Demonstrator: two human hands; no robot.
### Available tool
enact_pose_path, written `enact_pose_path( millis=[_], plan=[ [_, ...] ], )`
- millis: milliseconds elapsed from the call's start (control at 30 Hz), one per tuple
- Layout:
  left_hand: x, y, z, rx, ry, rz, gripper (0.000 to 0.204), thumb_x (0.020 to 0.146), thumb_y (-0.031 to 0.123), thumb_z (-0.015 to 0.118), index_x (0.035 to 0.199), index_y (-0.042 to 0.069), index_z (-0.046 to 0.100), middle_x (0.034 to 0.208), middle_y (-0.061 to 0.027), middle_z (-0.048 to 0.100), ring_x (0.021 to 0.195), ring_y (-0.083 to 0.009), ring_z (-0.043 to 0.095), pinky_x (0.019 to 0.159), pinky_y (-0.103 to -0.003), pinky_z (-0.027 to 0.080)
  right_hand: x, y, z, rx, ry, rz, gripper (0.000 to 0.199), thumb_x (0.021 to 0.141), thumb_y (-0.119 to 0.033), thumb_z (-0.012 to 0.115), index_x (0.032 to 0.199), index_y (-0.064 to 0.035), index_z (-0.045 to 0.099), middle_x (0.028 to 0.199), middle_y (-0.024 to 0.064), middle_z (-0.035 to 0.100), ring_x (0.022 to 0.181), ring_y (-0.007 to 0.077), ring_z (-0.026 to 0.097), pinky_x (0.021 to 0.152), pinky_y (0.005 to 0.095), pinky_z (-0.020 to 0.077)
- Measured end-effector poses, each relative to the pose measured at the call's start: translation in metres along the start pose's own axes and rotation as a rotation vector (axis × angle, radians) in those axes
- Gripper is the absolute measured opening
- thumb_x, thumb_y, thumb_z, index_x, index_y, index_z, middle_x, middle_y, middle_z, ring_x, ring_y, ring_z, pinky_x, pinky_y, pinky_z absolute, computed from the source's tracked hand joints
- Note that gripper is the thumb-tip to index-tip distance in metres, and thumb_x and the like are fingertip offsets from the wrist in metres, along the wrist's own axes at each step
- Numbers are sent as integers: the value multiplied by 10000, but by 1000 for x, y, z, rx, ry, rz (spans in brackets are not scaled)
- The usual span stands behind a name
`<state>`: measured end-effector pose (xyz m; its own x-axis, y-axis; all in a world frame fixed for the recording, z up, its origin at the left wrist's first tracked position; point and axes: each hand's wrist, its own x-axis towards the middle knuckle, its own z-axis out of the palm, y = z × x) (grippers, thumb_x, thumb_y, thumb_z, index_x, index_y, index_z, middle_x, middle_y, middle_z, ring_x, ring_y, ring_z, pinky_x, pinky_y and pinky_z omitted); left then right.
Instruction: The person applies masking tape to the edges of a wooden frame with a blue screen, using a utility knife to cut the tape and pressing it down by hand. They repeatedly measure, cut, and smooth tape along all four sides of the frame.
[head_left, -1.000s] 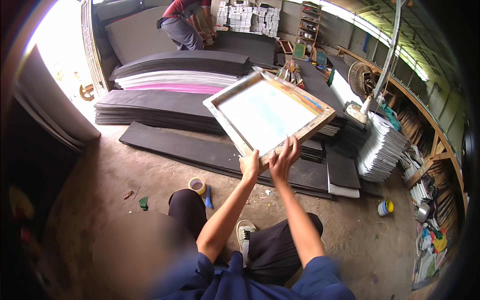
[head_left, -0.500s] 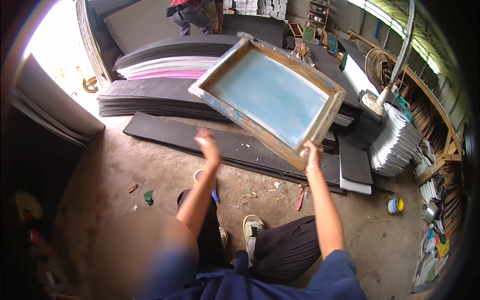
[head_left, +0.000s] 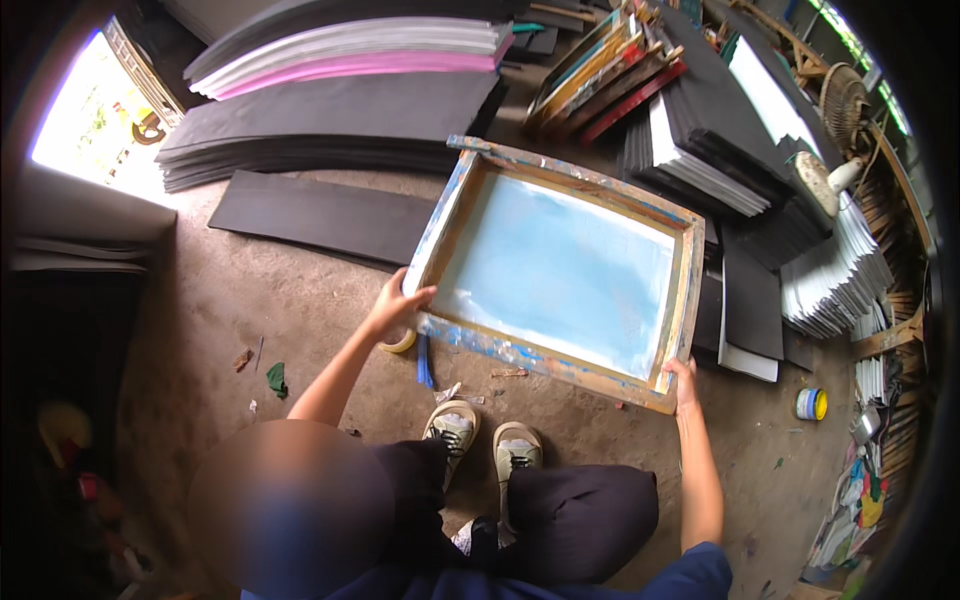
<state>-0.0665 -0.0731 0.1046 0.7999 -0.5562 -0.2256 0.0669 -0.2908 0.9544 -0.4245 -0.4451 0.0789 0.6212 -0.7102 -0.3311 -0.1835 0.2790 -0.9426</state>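
Both arms reach forward, spread wide apart. The left hand point(head_left: 393, 308) and right hand point(head_left: 684, 378) each curl closed in a grip.

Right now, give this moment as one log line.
left hand: grips frame near-left corner | right hand: grips near-right corner | frame: tilted over floor

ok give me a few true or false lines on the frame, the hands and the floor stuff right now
1. Both hands hold the paint-stained wooden screen frame with pale blue mesh. True: the left hand and right hand each have a grip on its near edge.
2. The frame's mesh is bright red. False: it is pale blue.
3. A roll of yellowish tape lies on the floor by the left hand. True.
4. The person's feet are bare. False: they wear light-coloured sneakers.
5. Stacks of dark foam sheets lie beyond the frame. True.
6. The small blue and yellow tin sits on the frame. False: it is on the floor to the right.
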Motion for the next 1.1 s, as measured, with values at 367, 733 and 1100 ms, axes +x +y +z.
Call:
enact_pose_path(
  millis=[367,733,1100],
  plan=[
    [1,-148,-4,2,172,-65,285,796,130,578,1028,-29,529,780,-27,554,664,-91,492,594,-242,406,85,45,66,-220,-116,41,520,668,-74,567,1167,26,459,961,69,561,838,184,541,792,286,433],
    [72,-190,-13,391,318,-4,457,756,199,602,1123,-59,510,1047,-201,453,981,-313,466,878,-373,383,159,98,106,-1082,167,-572,646,768,-138,632,1314,29,329,1237,199,385,1129,363,388,957,422,330],
    [24,-148,-35,615,513,265,361,849,292,555,1095,34,499,1073,-150,490,1033,-315,462,905,-400,341,136,78,183,-1298,221,-801,604,804,-148,585,1341,-56,322,1321,194,307,1201,358,313,969,479,292]
  ],
)
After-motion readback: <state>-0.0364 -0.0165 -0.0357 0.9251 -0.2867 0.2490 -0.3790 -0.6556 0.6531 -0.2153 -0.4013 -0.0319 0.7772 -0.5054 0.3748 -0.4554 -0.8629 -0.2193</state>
